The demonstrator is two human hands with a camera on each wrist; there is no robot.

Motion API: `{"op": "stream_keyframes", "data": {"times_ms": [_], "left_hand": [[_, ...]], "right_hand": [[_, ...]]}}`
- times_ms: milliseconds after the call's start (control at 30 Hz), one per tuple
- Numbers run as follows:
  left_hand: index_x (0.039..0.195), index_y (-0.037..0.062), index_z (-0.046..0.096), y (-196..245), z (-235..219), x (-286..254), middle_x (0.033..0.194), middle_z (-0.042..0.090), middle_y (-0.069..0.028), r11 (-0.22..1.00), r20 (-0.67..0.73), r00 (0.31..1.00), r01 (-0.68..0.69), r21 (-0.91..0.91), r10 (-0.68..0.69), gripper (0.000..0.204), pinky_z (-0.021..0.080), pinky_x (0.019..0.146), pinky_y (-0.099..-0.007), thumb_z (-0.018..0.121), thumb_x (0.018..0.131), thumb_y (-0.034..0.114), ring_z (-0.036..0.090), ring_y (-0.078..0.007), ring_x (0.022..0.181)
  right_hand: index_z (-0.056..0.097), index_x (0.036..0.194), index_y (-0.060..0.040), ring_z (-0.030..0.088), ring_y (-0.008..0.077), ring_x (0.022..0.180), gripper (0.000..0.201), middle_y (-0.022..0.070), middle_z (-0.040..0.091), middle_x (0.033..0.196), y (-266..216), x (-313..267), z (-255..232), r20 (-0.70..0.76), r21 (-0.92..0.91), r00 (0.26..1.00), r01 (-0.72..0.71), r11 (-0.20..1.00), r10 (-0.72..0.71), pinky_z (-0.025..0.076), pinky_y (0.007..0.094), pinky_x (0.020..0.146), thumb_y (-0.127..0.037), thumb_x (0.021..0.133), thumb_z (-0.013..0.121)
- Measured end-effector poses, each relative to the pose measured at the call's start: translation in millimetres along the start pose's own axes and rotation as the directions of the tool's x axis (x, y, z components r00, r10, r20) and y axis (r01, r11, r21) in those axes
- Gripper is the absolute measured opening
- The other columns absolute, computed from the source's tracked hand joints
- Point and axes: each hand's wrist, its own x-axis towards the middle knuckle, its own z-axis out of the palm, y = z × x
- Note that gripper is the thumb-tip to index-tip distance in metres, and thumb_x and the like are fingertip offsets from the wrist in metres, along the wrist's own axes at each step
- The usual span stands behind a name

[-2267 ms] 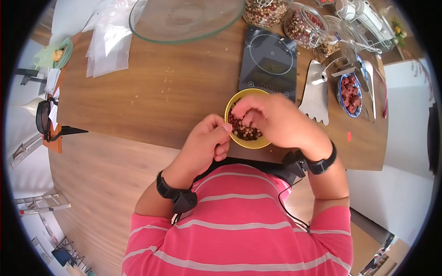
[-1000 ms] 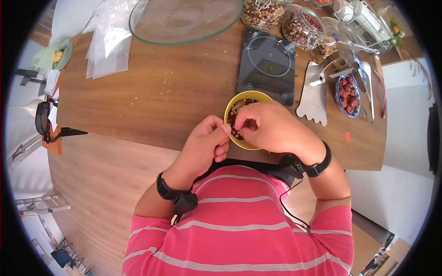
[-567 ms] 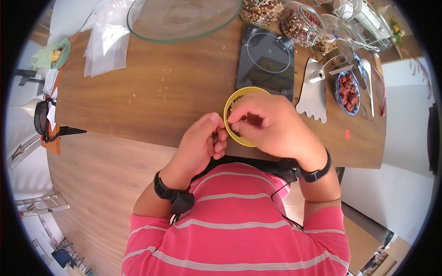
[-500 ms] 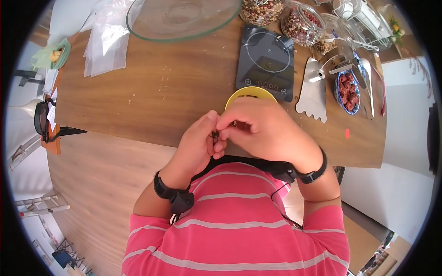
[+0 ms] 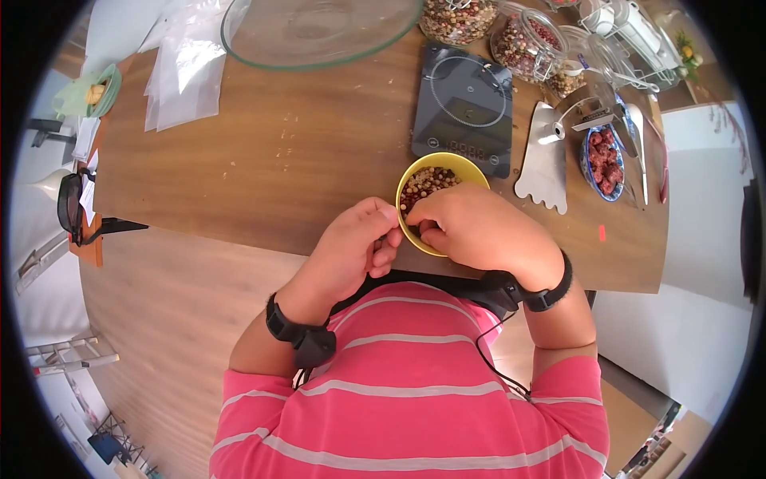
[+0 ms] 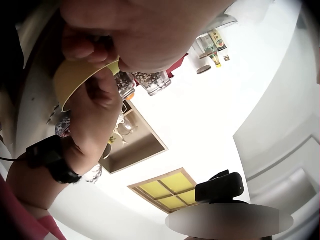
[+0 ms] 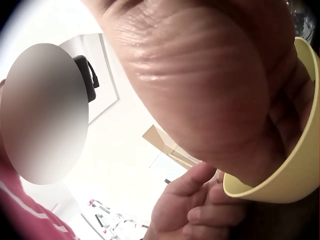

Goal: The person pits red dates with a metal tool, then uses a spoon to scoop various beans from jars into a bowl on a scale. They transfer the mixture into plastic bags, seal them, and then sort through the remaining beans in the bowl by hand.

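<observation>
Mixed peppercorns (image 5: pixel 427 182) lie in a yellow bowl (image 5: pixel 405 177) just in front of the black scale. My right hand (image 5: pixel 487 227) reaches over the rim, thumb and fingers bent down inside; their tips are hidden. At the bowl's left side, my left hand (image 5: pixel 351 243) has its fingers curled round small dark bits, and the thumb and forefinger tips meet at the rim. The left wrist view shows the right hand (image 6: pixel 95 120) inside the bowl (image 6: pixel 72 82). In the right wrist view the left hand (image 7: pixel 185 207) is close against the bowl (image 7: pixel 280 182).
Behind the bowl is the black scale (image 5: pixel 463 108), with peppercorn jars (image 5: pixel 523 48) beyond. A metal scraper (image 5: pixel 544 164) and a blue-white dish of dark red pieces (image 5: pixel 604 164) stand to the right. Plastic bags (image 5: pixel 187 84) and a large glass dish (image 5: pixel 319 60) are at the back left.
My right hand moved left over the rim to my left fingers, then back right into the bowl. My left hand, which had opened slightly around the dark bits, has closed more and stands at the rim.
</observation>
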Motion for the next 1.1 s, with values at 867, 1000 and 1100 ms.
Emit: {"op": "stream_keyframes", "data": {"times_ms": [867, 1000, 1100], "left_hand": [[0.103, 0.0097, 0.051, -9, 11, 3, 0.081, 0.055, 0.0, 0.995, -0.084, 0.995, -0.055, 0.086, 0.062, 0.014, 0.037, 0.05, -0.0224, 0.06, 0.105, 0.02, 0.044, -0.0053, 0.058], [0.102, 0.0098, 0.051, -9, 12, 0, 0.08, 0.055, -0.0001, 0.992, -0.077, 0.996, -0.032, 0.121, 0.041, 0.015, 0.037, 0.049, -0.0225, 0.059, 0.106, 0.022, 0.044, -0.0054, 0.057], [0.102, 0.0103, 0.052, -11, 14, 0, 0.08, 0.056, -0.0001, 0.99, -0.095, 0.995, -0.026, 0.139, 0.04, 0.015, 0.037, 0.049, -0.0225, 0.057, 0.107, 0.023, 0.044, -0.0056, 0.057]], "right_hand": [[0.078, 0.103, -0.0058, 0.071, 0.0375, 0.086, 0.022, 0.0183, 0.074, 0.089, 0, -13, 5, 0.002, 0.18, 1.0, -0.024, 0.983, 0.024, 0.056, 0.0462, 0.079, -0.01, 0.089, 0.061], [0.078, 0.098, -0.0036, 0.071, 0.0387, 0.085, 0.02, 0.0195, 0.073, 0.087, 3, -16, 17, -0.088, 0.025, 0.996, -0.006, 1.0, 0.008, 0.056, 0.0486, 0.08, -0.008, 0.089, 0.061], [0.077, 0.096, -0.0028, 0.071, 0.039, 0.084, 0.019, 0.0203, 0.073, 0.087, -2, -16, 18, -0.081, 0.008, 0.997, -0.008, 1.0, 0.008, 0.056, 0.0491, 0.08, -0.007, 0.088, 0.061]]}}
